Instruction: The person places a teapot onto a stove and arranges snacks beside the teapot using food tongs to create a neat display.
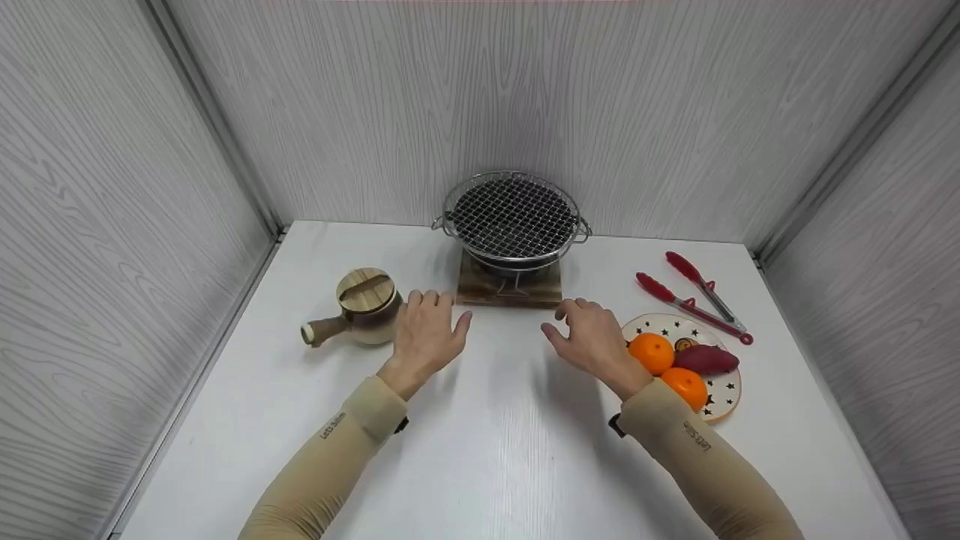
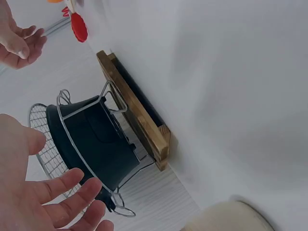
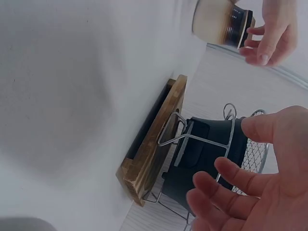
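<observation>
My left hand (image 1: 429, 334) hovers over the table, fingers relaxed and holding nothing. Just left of it stands a brown teapot (image 1: 373, 324) with a wooden lid and a side handle. My right hand (image 1: 592, 339), also holding nothing, hangs with loosely bent fingers beside a star-patterned plate (image 1: 726, 401). On that plate lie two oranges (image 1: 651, 353) and a purple sweet potato (image 1: 706, 360). Beyond both hands a small round grill (image 1: 514, 217) with a wire mesh top stands on a wooden base (image 1: 510, 289). In the left wrist view its dark bowl (image 2: 96, 139) shows behind my fingers.
Red-tipped tongs (image 1: 697, 306) lie spread behind the plate, on the right of the white table (image 1: 480, 450). Grey wood-grain panels (image 1: 375, 97) close in the back and both sides. The grill stands near the back panel.
</observation>
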The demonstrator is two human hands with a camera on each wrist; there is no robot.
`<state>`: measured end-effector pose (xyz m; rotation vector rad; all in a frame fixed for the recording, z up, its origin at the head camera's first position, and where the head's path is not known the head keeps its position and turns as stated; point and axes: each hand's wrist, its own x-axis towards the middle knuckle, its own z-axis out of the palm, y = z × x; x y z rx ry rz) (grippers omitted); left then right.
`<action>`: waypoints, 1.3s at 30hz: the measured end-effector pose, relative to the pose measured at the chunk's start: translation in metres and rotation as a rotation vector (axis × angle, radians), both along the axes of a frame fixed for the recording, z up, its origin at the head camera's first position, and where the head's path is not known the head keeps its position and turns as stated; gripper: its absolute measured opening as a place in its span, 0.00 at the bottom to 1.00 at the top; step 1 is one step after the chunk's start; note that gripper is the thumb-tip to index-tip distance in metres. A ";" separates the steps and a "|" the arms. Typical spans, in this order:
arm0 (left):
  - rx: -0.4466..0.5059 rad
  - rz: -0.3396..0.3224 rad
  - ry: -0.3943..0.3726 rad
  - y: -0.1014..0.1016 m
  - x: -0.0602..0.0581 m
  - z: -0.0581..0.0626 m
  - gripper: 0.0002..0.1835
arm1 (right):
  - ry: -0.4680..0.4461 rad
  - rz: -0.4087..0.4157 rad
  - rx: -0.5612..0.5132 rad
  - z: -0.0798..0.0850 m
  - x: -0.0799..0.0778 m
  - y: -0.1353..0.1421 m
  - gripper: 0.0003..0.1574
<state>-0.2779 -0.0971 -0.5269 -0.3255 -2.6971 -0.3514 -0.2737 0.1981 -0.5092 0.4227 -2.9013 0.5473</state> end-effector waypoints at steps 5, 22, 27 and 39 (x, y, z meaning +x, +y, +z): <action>-0.032 0.036 0.019 -0.012 0.002 0.003 0.23 | 0.003 -0.004 0.022 -0.004 -0.007 -0.004 0.25; -0.058 0.146 0.083 -0.054 0.014 0.019 0.24 | 0.089 -0.001 0.087 -0.024 -0.031 -0.022 0.25; -0.036 0.171 0.124 -0.072 0.017 0.023 0.22 | 0.089 -0.015 0.111 -0.031 -0.036 -0.026 0.24; -0.034 0.284 0.132 -0.118 0.022 0.027 0.23 | 0.071 -0.042 0.132 -0.043 -0.050 -0.024 0.26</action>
